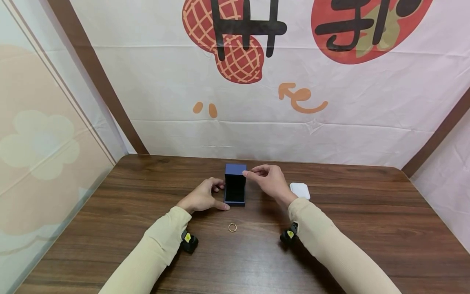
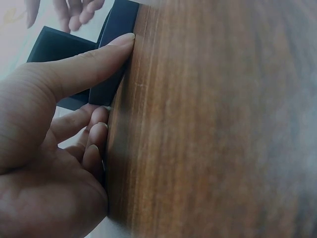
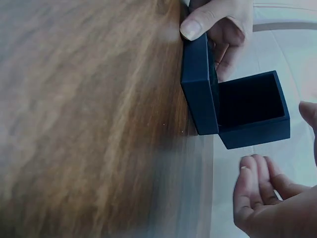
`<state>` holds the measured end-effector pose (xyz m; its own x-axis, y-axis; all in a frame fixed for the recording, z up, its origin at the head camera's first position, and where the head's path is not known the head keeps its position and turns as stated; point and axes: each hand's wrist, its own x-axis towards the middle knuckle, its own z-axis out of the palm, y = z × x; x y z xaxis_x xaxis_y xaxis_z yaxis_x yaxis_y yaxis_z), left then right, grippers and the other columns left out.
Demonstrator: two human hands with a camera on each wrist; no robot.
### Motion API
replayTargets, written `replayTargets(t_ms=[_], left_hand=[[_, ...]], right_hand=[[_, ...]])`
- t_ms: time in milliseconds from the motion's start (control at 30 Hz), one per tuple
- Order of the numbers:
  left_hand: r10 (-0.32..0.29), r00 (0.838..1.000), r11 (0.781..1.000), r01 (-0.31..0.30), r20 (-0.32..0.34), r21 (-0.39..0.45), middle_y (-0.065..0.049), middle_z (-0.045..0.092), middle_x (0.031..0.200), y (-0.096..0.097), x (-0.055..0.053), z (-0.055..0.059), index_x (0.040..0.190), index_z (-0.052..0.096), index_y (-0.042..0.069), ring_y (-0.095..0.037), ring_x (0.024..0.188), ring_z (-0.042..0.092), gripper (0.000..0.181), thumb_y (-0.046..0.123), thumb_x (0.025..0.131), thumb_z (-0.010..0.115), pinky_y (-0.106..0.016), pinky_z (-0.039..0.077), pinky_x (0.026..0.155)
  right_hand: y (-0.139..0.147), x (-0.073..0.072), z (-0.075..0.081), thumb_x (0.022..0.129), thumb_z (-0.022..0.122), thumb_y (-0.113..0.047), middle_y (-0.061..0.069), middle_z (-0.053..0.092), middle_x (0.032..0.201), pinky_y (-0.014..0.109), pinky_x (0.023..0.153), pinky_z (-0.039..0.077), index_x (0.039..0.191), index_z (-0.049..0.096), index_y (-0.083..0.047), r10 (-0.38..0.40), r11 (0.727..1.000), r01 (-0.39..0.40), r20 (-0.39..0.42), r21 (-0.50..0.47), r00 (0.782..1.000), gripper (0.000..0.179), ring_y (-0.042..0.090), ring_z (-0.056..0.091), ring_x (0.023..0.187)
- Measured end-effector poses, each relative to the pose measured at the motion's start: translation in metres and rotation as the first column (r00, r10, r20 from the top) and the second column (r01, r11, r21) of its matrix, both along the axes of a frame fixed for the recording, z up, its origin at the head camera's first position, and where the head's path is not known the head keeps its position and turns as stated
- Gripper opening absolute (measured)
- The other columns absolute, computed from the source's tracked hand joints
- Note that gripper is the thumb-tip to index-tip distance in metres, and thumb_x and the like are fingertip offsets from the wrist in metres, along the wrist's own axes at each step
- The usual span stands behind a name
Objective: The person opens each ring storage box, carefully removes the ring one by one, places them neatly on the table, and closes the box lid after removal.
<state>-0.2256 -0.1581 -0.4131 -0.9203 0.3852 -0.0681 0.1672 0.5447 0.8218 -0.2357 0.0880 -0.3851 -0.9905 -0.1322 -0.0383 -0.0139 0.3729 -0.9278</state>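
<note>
A dark blue ring box [image 1: 236,169] stands on the table with its lid raised and its black inside showing. My left hand [image 1: 203,196] holds the base from the left, the thumb [image 2: 94,64] along its front and the other fingers curled by its side. To the right of the lid is my right hand [image 1: 271,179], its thumb and fingers spread apart. In the right wrist view those fingers [image 3: 255,183] stand off from the lid [image 3: 255,134], with a gap between. A gold-coloured ring [image 1: 232,228] lies on the table in front of the box.
A small white rounded case [image 1: 300,190] lies on the wooden table [image 1: 352,204], just beyond my right wrist. Behind the table's back edge hangs a printed white cloth [image 1: 165,90], with more cloth at both sides.
</note>
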Motion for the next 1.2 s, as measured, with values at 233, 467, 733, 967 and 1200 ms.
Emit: replayTargets(t_ms=[233,467,733,967,1200], left_hand=[[0.002,1.0,1.0,-0.002,-0.006,-0.001,-0.015,0.057,0.121,0.001,-0.001,-0.001,0.131,0.058,-0.008,-0.03,0.108,0.051,0.075,0.011,0.069,0.095,-0.044,0.041,0.099],[-0.001,1.0,1.0,0.001,-0.013,0.001,-0.017,0.057,0.123,0.001,-0.002,-0.002,0.131,0.057,-0.009,-0.031,0.109,0.052,0.075,0.011,0.069,0.095,-0.045,0.041,0.101],[0.002,1.0,1.0,-0.002,-0.009,-0.008,-0.016,0.057,0.122,0.001,-0.001,-0.002,0.132,0.057,-0.008,-0.031,0.109,0.052,0.075,0.011,0.07,0.094,-0.045,0.041,0.1],[0.002,1.0,1.0,-0.002,-0.008,-0.008,-0.015,0.057,0.121,0.001,-0.003,-0.002,0.131,0.057,-0.007,-0.03,0.108,0.051,0.074,0.011,0.07,0.095,-0.044,0.041,0.099],[-0.014,1.0,1.0,0.014,-0.024,-0.005,-0.016,0.057,0.121,0.0,-0.003,-0.002,0.131,0.057,-0.009,-0.03,0.109,0.052,0.075,0.011,0.069,0.094,-0.044,0.042,0.099]], right_hand=[[-0.001,-0.01,-0.004,0.087,0.077,-0.052,0.011,0.072,0.109,0.037,0.092,0.051,0.113,0.075,-0.006,0.035,0.998,-0.028,0.137,-0.054,0.99,0.053,0.026,0.067,0.104],[-0.003,-0.017,-0.008,0.091,0.075,-0.044,0.015,0.071,0.111,0.036,0.094,0.054,0.125,0.065,0.007,0.11,0.985,-0.075,0.229,-0.157,0.967,0.062,0.025,0.069,0.103],[-0.007,-0.026,-0.007,0.094,0.071,-0.034,0.023,0.064,0.128,0.035,0.097,0.052,0.134,0.055,0.013,0.187,0.966,-0.112,0.327,-0.234,0.926,0.063,0.026,0.066,0.113],[-0.009,-0.028,-0.01,0.095,0.069,-0.025,0.024,0.063,0.126,0.035,0.097,0.052,0.13,0.058,0.012,0.189,0.958,-0.1,0.332,-0.268,0.924,0.052,0.025,0.066,0.109],[-0.01,-0.026,-0.011,0.095,0.069,-0.02,0.022,0.066,0.124,0.035,0.096,0.052,0.127,0.06,0.012,0.187,0.962,-0.115,0.29,-0.248,0.939,0.047,0.026,0.067,0.11]])
